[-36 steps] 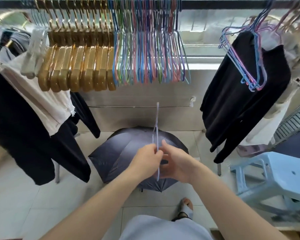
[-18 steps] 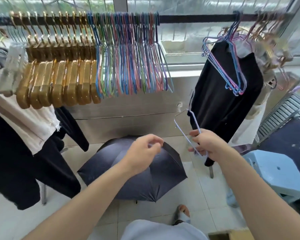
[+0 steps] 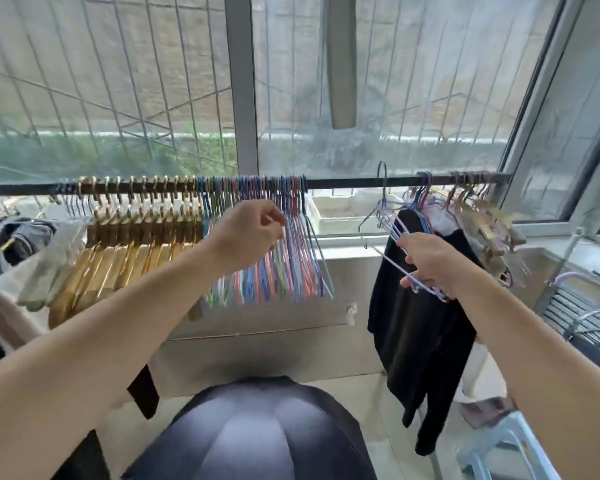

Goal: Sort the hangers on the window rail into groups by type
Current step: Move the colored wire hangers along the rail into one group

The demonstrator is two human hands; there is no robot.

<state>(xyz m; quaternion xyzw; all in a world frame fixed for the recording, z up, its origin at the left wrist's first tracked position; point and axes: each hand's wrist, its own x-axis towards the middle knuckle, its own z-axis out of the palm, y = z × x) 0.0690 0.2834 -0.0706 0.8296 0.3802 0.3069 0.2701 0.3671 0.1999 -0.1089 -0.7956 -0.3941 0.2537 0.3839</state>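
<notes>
Head view: the right hand (image 3: 430, 268) is closed around a pale wire hanger (image 3: 400, 268), held below the rail (image 3: 343, 183) near the black garment (image 3: 416, 323). The left hand (image 3: 250, 233), fingers loosely curled and empty, sits at the right end of the coloured wire hangers (image 3: 281, 258). Best practice, judged from this: part that end, then hook the hanger beside its own kind, clear of the gold hangers (image 3: 118, 258).

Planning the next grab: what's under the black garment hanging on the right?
Below the black garment only floor tiles and the pale blue stool show. Behind it, pale fabric peeks out at the edges; the rest, and its own hanger, is covered.
</notes>
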